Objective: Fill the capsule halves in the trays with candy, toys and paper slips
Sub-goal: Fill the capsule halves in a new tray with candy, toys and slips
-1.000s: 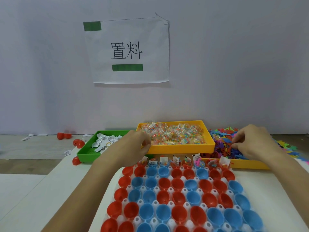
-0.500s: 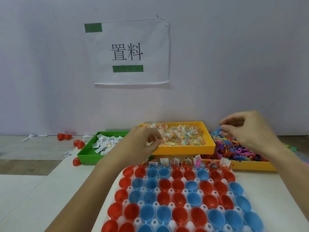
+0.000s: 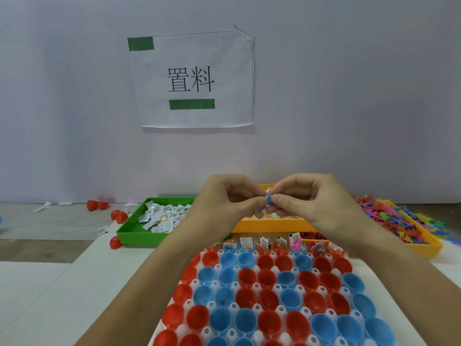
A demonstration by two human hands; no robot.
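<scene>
Both hands pinching one tiny blue toy (image 3: pixel 268 199)
Your left hand (image 3: pixel 225 203) and right hand (image 3: pixel 314 203) curl fingertips together on it, above the yellow candy tray (image 3: pixel 272 224).

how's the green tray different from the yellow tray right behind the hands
The green tray holds white paper slips; the yellow tray holds small clear candy packets. The green tray sits further left, in plain view; the yellow tray is largely hidden behind the left hand and right hand. Both are shallow rectangular plastic trays standing just beyond the capsule tray.
</scene>
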